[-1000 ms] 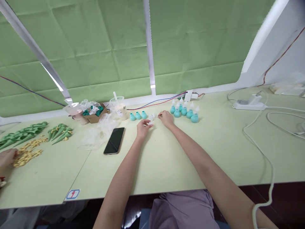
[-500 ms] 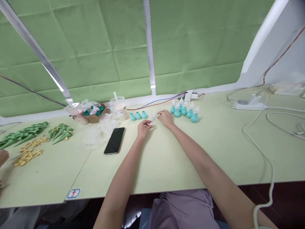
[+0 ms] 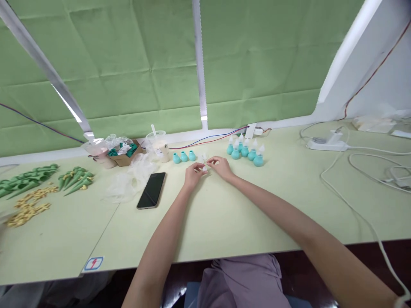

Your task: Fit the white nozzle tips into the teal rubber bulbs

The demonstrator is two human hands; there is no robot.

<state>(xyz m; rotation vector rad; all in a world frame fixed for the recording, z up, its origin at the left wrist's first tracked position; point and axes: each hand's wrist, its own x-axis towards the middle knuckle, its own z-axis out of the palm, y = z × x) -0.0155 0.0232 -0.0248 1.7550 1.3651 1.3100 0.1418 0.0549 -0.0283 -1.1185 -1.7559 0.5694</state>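
Note:
My left hand (image 3: 193, 175) is closed in a pinch on a small white translucent piece (image 3: 204, 169) just above the table. The fingers of my right hand (image 3: 221, 167) are pinched together right beside that piece; what sits between them is too small to make out. Just behind the fingertips lie a few more white translucent pieces (image 3: 202, 157), partly covered by my hands. To their left, three small turquoise pots (image 3: 183, 156) stand upright in a row with open tops. On the right stands a group of several turquoise pots with white flame-shaped tips (image 3: 252, 154).
A black phone (image 3: 151, 190) lies left of my arms, by a crumpled plastic bag (image 3: 128, 182). Drink cups (image 3: 160, 147) and a cardboard box (image 3: 126, 158) stand behind. Green cone-shaped parts (image 3: 77, 177) and yellow pieces (image 3: 30, 209) lie far left. At right are a power strip (image 3: 327, 145) and cables.
My right hand has moved left and closer to my left hand, its fingers now pinched at the white piece. The other person's hand at the left edge has mostly left view.

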